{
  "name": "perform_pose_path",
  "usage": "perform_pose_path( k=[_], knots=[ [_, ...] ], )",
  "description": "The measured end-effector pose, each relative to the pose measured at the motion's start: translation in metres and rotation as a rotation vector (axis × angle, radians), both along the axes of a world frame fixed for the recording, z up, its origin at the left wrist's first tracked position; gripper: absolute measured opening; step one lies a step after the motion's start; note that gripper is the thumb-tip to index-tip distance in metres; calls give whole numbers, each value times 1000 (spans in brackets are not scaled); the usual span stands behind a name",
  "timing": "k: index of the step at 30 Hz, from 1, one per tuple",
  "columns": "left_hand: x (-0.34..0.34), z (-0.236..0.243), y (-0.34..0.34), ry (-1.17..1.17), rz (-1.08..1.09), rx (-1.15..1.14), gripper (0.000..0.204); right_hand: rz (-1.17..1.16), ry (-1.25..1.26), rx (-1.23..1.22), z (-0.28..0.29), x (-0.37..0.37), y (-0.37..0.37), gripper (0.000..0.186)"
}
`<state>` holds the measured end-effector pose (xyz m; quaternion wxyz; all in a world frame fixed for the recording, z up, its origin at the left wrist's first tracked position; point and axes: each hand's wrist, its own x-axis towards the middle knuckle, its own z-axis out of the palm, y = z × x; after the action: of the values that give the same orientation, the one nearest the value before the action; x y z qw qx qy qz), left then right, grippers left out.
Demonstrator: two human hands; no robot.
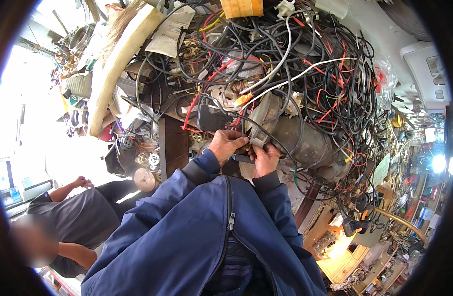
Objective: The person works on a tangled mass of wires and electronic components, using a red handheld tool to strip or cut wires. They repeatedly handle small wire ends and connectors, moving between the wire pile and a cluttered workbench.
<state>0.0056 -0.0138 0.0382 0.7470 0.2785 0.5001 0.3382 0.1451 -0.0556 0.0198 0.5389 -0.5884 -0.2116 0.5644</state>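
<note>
Both hands meet in front of a worn metal motor (305, 139) with a pale, ribbed end cover (262, 114). My left hand (227, 146) is closed in a pinch, its thumb and fingertips close to the lower edge of that cover. Just to its right, my right hand (267, 160) is closed too, fingers curled and thumb raised toward the same spot. Whatever small piece sits between the fingertips is too hidden to name. A black box-shaped adapter (209, 118) lies just beyond my left hand, and a black cable runs from it over the motor.
A large tangle of black, red and white cables (305, 64) heaps up behind the motor. A pale curved wooden piece (115, 64) stands at the far left. Another person (81, 224) in dark clothes is at the lower left. Shelves of parts (414, 197) line the right.
</note>
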Motion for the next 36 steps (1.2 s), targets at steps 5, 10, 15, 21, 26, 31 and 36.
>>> perform_pose_path(
  k=[5,10,15,21,26,31,36],
  knots=[
    [-1,-8,-8,112,-14,102,16,26,-28,14,-3,3,0,9],
    [1,-6,10,283,-131,194,16,1,-1,14,5,0,0,9],
    [-1,5,11,330,-152,217,18,9,-19,4,-3,1,-1,10],
    [-4,3,3,289,-156,255,17,-5,3,12,3,-1,1,10],
    [-1,-14,13,342,-186,269,15,-12,13,49,-3,1,-1,8],
    [-2,-11,6,303,-150,229,19,14,-17,4,-2,2,0,10],
    [-2,-17,11,293,-181,263,16,-1,1,20,-6,2,0,11]
  ],
)
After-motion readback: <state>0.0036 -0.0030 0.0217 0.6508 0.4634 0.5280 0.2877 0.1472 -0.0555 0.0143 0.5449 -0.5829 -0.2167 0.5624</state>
